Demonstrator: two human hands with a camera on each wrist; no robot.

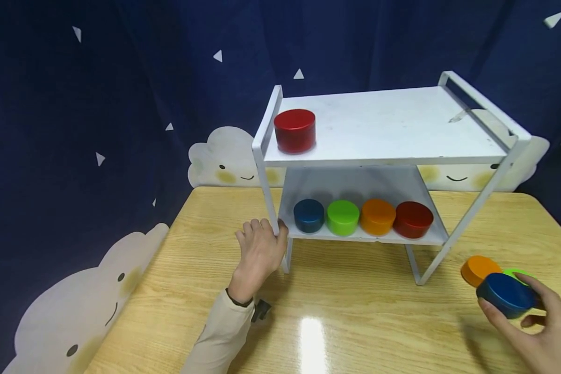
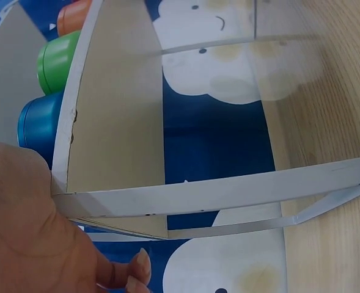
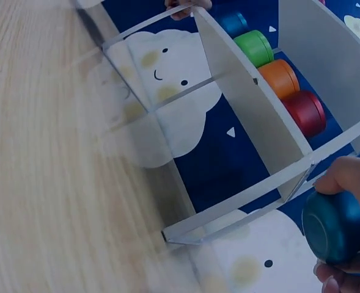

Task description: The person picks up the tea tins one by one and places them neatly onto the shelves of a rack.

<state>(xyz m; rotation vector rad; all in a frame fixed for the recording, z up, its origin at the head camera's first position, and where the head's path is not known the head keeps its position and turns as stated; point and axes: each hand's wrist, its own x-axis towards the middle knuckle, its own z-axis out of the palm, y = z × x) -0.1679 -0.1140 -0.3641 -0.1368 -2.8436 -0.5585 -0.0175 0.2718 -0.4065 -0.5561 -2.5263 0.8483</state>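
Blue tin point(image 1: 506, 296) in right hand point(image 1: 553, 332), off the rack's right side.
Short, round, glossy metallic blue, smooth wall, flat ends; wider than tall. Flat top faces up with a slight tilt, so the central axis leans off upright; the longer span runs across the round face. Thumb and fingers grasp it at opposite sides, above the table point(image 1: 355, 306), overlapping the orange tin point(image 1: 478, 270) and green tin point(image 1: 511, 270) in the head view. Left hand point(image 1: 261, 244) grips the white rack point(image 1: 392, 124) at its left post, beside the lower shelf.
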